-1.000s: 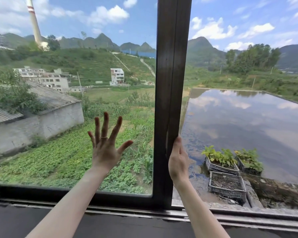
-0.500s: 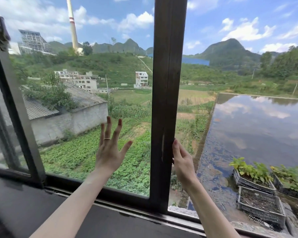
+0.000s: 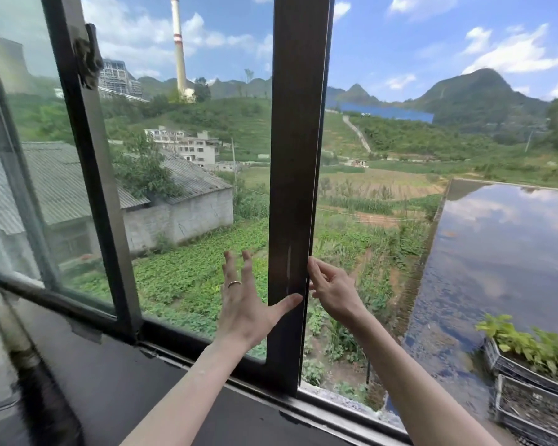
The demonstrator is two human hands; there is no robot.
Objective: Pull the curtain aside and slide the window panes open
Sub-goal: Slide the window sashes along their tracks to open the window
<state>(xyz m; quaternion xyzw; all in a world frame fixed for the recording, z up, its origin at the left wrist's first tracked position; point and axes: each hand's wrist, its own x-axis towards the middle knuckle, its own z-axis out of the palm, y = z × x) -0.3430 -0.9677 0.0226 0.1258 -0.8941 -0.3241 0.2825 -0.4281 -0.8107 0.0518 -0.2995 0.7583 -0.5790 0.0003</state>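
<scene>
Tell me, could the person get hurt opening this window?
Maybe. The right hand has fingers curled at the edge of the sliding frame, so they could get pinched if it slips back. The left hand presses flat on the glass pane, which might slide suddenly. The open gap drops far down outside.

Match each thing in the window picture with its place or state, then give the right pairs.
Things:
1. left hand
2. right hand
3. ring
4. crates

Places or states:
A. outside, lower right, by the water
B. on a finger of the left hand
C. spread flat on the glass, thumb across the dark frame
D. fingers curled at the frame's right edge, in the open gap

Pairs: 1-C, 2-D, 3-B, 4-A
</scene>
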